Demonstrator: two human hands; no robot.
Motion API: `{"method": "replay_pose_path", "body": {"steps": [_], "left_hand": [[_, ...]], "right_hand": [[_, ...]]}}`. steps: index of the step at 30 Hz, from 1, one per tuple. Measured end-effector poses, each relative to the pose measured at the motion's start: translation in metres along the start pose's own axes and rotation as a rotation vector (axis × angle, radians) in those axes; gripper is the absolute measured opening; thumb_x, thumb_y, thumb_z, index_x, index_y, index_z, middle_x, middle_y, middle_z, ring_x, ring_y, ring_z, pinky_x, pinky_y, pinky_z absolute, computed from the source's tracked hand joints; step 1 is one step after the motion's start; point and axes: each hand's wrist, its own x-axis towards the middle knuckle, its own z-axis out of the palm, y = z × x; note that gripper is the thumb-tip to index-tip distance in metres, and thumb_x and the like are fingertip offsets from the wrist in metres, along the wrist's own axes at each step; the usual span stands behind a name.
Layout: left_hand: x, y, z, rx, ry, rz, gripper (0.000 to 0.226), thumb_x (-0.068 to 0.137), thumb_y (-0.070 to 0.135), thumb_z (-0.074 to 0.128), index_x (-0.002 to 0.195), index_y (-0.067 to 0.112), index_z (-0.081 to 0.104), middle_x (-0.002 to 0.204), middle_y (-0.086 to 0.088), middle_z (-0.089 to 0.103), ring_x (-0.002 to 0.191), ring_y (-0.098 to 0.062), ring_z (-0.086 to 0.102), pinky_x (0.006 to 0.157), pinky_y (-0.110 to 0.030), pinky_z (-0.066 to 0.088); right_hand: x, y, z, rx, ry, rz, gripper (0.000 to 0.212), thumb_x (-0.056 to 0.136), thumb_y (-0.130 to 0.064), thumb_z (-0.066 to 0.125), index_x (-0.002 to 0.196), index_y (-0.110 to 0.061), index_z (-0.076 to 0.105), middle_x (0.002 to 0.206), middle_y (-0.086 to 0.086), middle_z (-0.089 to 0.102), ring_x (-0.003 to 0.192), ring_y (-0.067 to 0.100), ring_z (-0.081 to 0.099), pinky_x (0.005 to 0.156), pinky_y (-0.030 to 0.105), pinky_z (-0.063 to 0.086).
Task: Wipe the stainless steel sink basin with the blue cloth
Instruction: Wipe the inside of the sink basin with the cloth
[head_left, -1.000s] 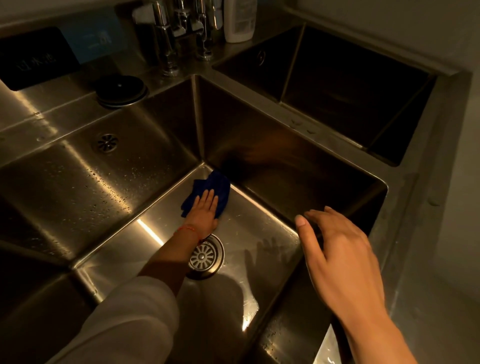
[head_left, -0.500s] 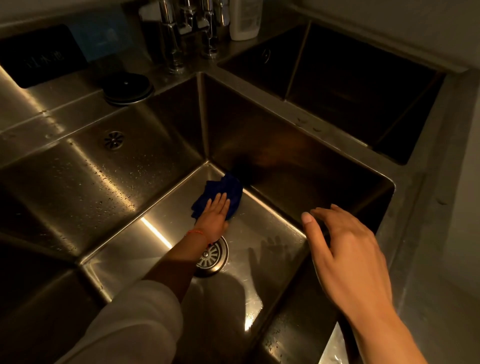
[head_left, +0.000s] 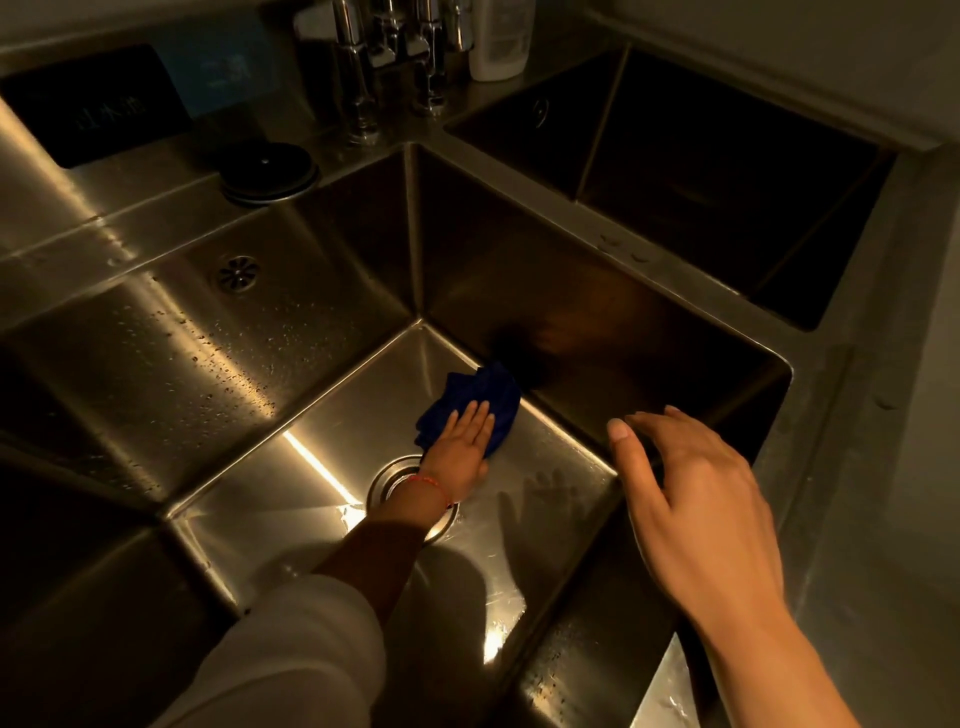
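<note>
two sink basins (head_left: 597, 332) (head_left: 727, 171), one blue cloth (head_left: 470, 402), two hands (head_left: 460, 447) (head_left: 696, 509), one drain (head_left: 397, 475), one white bottle (head_left: 501, 39), one black lid (head_left: 267, 169)

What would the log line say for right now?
left hand: flat on blue cloth | cloth: basin floor, far side | right hand: open, above rim

A white bottle (head_left: 500, 41) is standing beside chrome taps (head_left: 387, 57) behind the sinks, a black round lid (head_left: 267, 171) lying left of them.
</note>
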Motion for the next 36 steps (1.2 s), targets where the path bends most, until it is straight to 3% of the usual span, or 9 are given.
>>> {"method": "replay_pose_path", "body": {"steps": [8, 15, 26, 36], "left_hand": [[-0.001, 0.003, 0.003, 0.081, -0.001, 0.038, 0.068, 0.101, 0.032, 0.035, 0.153, 0.006, -0.002, 0.161, -0.013, -0.008, 0.149, -0.027, -0.008, 0.12, -0.038, -0.006], [0.004, 0.002, 0.003, 0.137, 0.012, -0.056, 0.064, 0.103, 0.031, 0.028, 0.152, 0.005, -0.004, 0.16, -0.013, -0.009, 0.148, -0.028, -0.007, 0.121, -0.039, -0.003], [0.011, -0.023, -0.012, 0.071, -0.056, -0.053, 0.072, 0.101, 0.035, 0.037, 0.153, 0.008, -0.005, 0.161, -0.01, -0.012, 0.149, -0.024, -0.01, 0.121, -0.036, -0.002], [0.011, -0.017, -0.01, 0.106, -0.038, -0.016, 0.058, 0.104, 0.018, 0.027, 0.153, 0.008, -0.002, 0.161, -0.009, -0.008, 0.149, -0.025, -0.007, 0.121, -0.038, -0.002]], "right_hand": [[0.0, -0.001, 0.0, -0.006, 0.01, 0.001, 0.066, 0.082, -0.057, 0.019, 0.116, -0.018, 0.06, 0.12, 0.002, 0.062, 0.126, 0.014, 0.042, 0.102, 0.039, 0.036], [0.0, -0.001, -0.001, -0.005, -0.013, 0.016, 0.067, 0.082, -0.057, 0.018, 0.118, -0.019, 0.059, 0.122, 0.001, 0.061, 0.128, 0.013, 0.04, 0.104, 0.041, 0.035], [0.0, 0.0, 0.0, 0.004, -0.012, 0.021, 0.066, 0.082, -0.058, 0.017, 0.118, -0.02, 0.058, 0.123, -0.001, 0.06, 0.128, 0.012, 0.039, 0.105, 0.041, 0.035], [0.0, 0.001, 0.001, -0.008, 0.009, 0.016, 0.065, 0.083, -0.058, 0.018, 0.116, -0.02, 0.059, 0.12, 0.0, 0.062, 0.127, 0.012, 0.042, 0.104, 0.038, 0.035]]}}
